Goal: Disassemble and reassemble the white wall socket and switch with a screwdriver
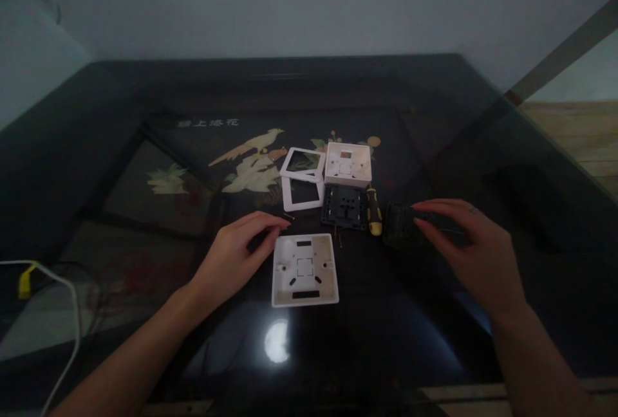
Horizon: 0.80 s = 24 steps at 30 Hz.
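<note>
Handling a dark block (397,224) toward the bench's (367,349) right edge
With right hand (480,240), reaching its side, fingers slightly parted; with left hand (236,246), fingertips nearly together beside a screw (288,216). Cannot tell if gripping. Likely lifting or placing, calling for steady edge control. Hard to make out its dark outline.

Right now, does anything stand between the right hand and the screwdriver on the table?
Yes. A dark part lies between the right hand and the yellow-and-black screwdriver, right by the fingertips. It is too dim to tell whether the hand grips it. I see nothing else between them.
</note>
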Motion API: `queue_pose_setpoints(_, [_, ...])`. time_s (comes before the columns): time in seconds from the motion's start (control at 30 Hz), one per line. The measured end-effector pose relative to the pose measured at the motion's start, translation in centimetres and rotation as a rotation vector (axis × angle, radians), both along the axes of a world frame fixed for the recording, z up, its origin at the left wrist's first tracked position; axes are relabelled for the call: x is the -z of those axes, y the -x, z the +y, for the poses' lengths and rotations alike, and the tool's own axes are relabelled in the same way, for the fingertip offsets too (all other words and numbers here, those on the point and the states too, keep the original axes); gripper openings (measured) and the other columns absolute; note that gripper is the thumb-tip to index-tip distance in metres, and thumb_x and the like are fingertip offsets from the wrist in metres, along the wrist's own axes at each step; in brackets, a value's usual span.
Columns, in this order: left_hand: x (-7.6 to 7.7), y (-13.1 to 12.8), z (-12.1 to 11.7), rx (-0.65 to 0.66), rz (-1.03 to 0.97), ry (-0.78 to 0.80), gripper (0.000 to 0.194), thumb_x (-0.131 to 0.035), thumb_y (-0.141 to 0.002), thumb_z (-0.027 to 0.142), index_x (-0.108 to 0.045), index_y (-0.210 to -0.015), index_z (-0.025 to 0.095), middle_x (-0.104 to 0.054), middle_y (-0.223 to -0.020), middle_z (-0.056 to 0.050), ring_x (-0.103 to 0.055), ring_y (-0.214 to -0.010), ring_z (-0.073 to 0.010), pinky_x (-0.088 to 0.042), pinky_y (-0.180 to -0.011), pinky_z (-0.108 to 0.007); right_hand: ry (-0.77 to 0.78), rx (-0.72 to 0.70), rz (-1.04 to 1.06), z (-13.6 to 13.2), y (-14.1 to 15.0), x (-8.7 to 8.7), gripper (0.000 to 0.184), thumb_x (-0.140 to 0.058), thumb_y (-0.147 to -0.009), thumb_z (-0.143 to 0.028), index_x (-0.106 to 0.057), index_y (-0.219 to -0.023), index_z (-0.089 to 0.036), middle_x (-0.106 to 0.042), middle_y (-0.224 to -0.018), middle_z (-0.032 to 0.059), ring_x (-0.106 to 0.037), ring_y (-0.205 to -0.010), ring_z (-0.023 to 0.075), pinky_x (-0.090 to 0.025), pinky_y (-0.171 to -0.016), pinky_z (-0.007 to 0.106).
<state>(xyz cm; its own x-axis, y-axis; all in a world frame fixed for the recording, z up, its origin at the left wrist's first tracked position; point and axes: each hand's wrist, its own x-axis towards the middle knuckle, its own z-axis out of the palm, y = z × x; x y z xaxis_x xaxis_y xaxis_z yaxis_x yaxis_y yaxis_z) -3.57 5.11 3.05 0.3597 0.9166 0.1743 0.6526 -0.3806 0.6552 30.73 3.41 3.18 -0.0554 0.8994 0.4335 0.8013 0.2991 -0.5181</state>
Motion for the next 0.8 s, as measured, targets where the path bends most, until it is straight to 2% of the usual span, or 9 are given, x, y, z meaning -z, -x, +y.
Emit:
queue_pose_setpoints(0.2, [0.0,0.3,0.1,-0.05,0.022,-0.038,0.019,-0.053,-0.095,0.025,-0.071,-0.1,0.019,-0.073,-0.095,-0.003,-0.068,-0.088,-0.0177,-0.053,-0.076,-0.027,-0.032,-0.042,-0.018,0.3,0.3,0.4,0.012,-0.065,-0.089,-0.026,-0.071,-0.098,-0.021,-0.073,-0.098,0.0085,-0.07,-0.092,0.0265,-0.056,-0.084,0.046])
queue_pose_setpoints(0.4, [0.6,0.0,0.1,0.02,0.038,0.056,0.02,-0.055,-0.093,0.028,-0.07,-0.102,0.019,-0.071,-0.088,-0.002,-0.066,-0.073,-0.0155,-0.051,-0.065,-0.025,-0.042,-0.112,-0.075,0.4,1.8,0.7,0.012,-0.061,-0.092,-0.021,-0.07,-0.099,-0.018,-0.073,-0.095,0.01,-0.069,-0.089,0.0258,-0.058,-0.081,0.046])
queue_pose_setpoints(0.5, [1.0,-0.4,0.1,0.048,-0.008,0.12,0.019,-0.054,-0.092,0.026,-0.071,-0.099,0.019,-0.072,-0.092,-0.003,-0.066,-0.073,-0.015,-0.051,-0.062,-0.025,0.001,-0.227,-0.156,0.9,3.7,0.4,0.018,-0.061,-0.091,-0.019,-0.07,-0.107,-0.018,-0.073,-0.104,0.0113,-0.068,-0.097,0.0266,-0.058,-0.087,0.047])
queue_pose_setpoints(0.6, [1.2,-0.7,-0.1,0.063,-0.049,0.148,0.019,-0.053,-0.093,0.025,-0.07,-0.096,0.019,-0.072,-0.092,-0.004,-0.066,-0.073,-0.015,-0.052,-0.062,-0.025,0.052,-0.315,-0.228,2.0,5.8,0.1,0.03,-0.065,-0.088,-0.017,-0.069,-0.118,-0.016,-0.069,-0.123,0.0152,-0.064,-0.113,0.0317,-0.054,-0.096,0.052])
queue_pose_setpoints(0.7, [1.2,-1.1,-0.4,0.089,-0.069,0.166,0.021,-0.051,-0.094,0.025,-0.07,-0.098,0.018,-0.072,-0.094,-0.005,-0.067,-0.075,-0.0153,-0.054,-0.064,-0.026,0.103,-0.336,-0.256,3.5,7.1,0.3,0.038,-0.07,-0.085,-0.018,-0.068,-0.123,-0.016,-0.061,-0.135,0.0198,-0.058,-0.123,0.0376,-0.051,-0.099,0.059])
queue_pose_setpoints(0.8, [1.0,-1.5,-0.7,0.143,-0.099,0.18,0.022,-0.05,-0.095,0.025,-0.07,-0.103,0.019,-0.072,-0.1,-0.006,-0.069,-0.084,-0.0171,-0.057,-0.07,-0.028,0.143,-0.331,-0.229,4.5,7.5,0.9,0.036,-0.07,-0.084,-0.016,-0.069,-0.12,-0.019,-0.062,-0.133,0.018,-0.059,-0.122,0.0364,-0.05,-0.1,0.06])
